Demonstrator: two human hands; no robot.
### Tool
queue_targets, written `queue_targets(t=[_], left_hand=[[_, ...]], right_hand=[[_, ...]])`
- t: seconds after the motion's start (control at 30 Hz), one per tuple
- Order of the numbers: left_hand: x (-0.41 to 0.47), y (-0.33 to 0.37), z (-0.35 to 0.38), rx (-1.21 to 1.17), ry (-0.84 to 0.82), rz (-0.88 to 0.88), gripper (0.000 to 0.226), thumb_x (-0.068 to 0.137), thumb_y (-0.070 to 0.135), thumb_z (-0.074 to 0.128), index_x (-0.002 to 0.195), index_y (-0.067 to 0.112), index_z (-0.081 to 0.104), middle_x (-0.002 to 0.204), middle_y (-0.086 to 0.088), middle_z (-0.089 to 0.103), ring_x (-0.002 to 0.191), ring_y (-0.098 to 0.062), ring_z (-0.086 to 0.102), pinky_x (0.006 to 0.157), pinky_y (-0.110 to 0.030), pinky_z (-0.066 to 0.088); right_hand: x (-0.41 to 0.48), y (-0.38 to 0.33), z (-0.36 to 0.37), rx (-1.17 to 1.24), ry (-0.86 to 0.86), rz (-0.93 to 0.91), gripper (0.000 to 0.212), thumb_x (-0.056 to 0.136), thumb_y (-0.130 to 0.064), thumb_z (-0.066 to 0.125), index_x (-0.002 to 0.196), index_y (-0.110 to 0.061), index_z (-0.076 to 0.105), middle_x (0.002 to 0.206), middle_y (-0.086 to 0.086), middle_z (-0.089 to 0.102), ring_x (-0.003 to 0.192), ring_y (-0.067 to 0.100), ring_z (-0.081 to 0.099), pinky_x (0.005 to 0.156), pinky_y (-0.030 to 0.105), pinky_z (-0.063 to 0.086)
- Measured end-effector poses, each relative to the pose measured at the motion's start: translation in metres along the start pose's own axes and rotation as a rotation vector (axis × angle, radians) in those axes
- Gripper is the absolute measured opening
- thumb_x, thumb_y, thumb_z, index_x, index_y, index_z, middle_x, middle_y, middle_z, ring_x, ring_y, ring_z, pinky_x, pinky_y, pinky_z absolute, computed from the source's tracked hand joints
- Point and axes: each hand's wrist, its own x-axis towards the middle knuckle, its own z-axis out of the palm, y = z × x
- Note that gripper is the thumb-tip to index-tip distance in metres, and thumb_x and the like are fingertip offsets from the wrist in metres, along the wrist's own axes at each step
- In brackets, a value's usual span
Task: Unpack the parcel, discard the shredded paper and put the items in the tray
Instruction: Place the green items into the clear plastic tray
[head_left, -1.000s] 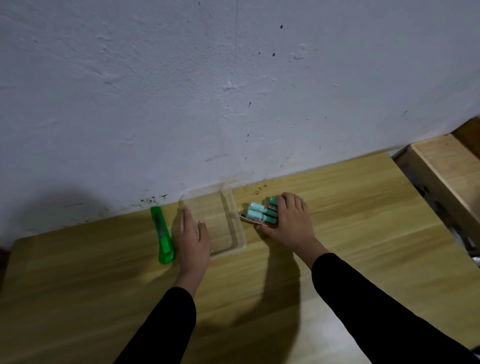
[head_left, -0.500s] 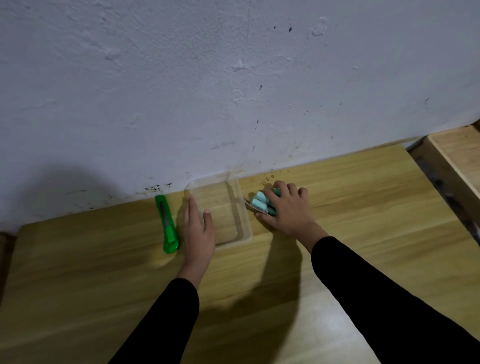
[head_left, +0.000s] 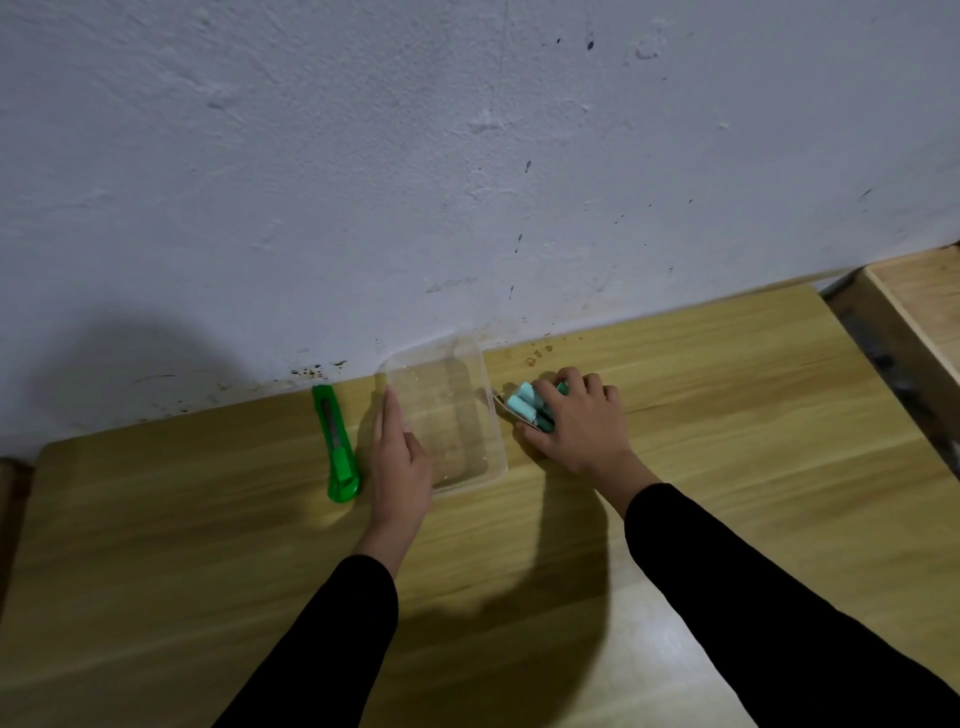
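The right hand (head_left: 576, 421) curls around the teal tubes (head_left: 525, 408) on the worktop (head_left: 727, 441), just beside the clear tray (head_left: 496, 441). The left hand (head_left: 400, 457), fingers flat and together, steadies the tray's other side. Best to lift the bundle whole and clear the rim.

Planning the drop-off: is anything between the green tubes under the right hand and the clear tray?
Only the tray's own right wall. The tubes sit just outside it under the right hand; the left hand rests on the opposite side.
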Motion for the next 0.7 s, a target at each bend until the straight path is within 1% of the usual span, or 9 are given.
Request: queue_targets(t=[0.13,0.2,0.33,0.43,0.53,0.6,0.7], left_hand=[[0.002,-0.003,-0.002,-0.002,0.014,0.012,0.057,0.094,-0.006,0.035,0.147,0.011,0.021,0.148,-0.013,0.03,0.135,-0.021,0.035,0.107,-0.021,0.025],[0.003,-0.002,-0.002,-0.009,0.019,0.013,0.058,0.093,-0.007,0.035,0.147,0.011,0.021,0.147,-0.014,0.031,0.135,-0.022,0.035,0.106,-0.02,0.023],[0.003,-0.002,-0.001,-0.012,0.032,0.018,0.058,0.093,-0.008,0.035,0.146,0.01,0.022,0.147,-0.015,0.03,0.134,-0.023,0.036,0.105,-0.017,0.024],[0.0,-0.003,0.0,-0.03,0.039,-0.003,0.057,0.093,-0.007,0.034,0.146,0.01,0.021,0.149,-0.013,0.028,0.136,-0.022,0.033,0.105,-0.017,0.022],[-0.005,0.001,0.002,-0.057,0.055,-0.027,0.056,0.094,-0.006,0.035,0.146,0.008,0.022,0.151,-0.01,0.026,0.138,-0.02,0.029,0.105,-0.014,0.019],[-0.008,0.004,0.003,-0.078,0.069,-0.033,0.055,0.093,-0.006,0.035,0.146,0.008,0.023,0.151,-0.01,0.026,0.139,-0.02,0.028,0.105,-0.011,0.018],[-0.009,0.007,0.002,-0.157,0.083,-0.038,0.057,0.091,-0.011,0.035,0.144,0.006,0.027,0.15,-0.012,0.028,0.137,-0.018,0.028,0.1,0.001,0.017]], right_hand=[[-0.002,-0.001,0.001,0.018,0.001,0.029,0.058,0.082,-0.064,0.043,0.126,-0.025,0.04,0.128,0.011,0.044,0.112,0.03,0.044,0.094,0.043,0.038],[-0.003,-0.001,0.001,0.041,0.001,0.06,0.058,0.082,-0.064,0.043,0.126,-0.026,0.04,0.127,0.011,0.044,0.113,0.029,0.044,0.094,0.043,0.037],[-0.005,-0.002,-0.003,0.158,0.04,0.145,0.057,0.082,-0.061,0.047,0.126,-0.025,0.043,0.129,0.011,0.045,0.116,0.03,0.043,0.095,0.044,0.036],[-0.006,-0.005,-0.015,0.252,0.072,0.198,0.059,0.082,-0.059,0.049,0.129,-0.024,0.043,0.132,0.012,0.045,0.119,0.03,0.041,0.097,0.043,0.035],[-0.005,-0.02,-0.032,0.359,0.124,0.191,0.059,0.081,-0.055,0.053,0.129,-0.022,0.044,0.132,0.012,0.046,0.119,0.031,0.042,0.096,0.043,0.035],[-0.004,-0.038,-0.044,0.416,0.156,0.148,0.058,0.08,-0.055,0.055,0.128,-0.023,0.046,0.13,0.012,0.047,0.118,0.031,0.043,0.094,0.042,0.035],[-0.001,-0.071,-0.056,0.467,0.146,0.075,0.057,0.08,-0.056,0.055,0.127,-0.025,0.046,0.127,0.01,0.047,0.117,0.031,0.043,0.093,0.041,0.034]])
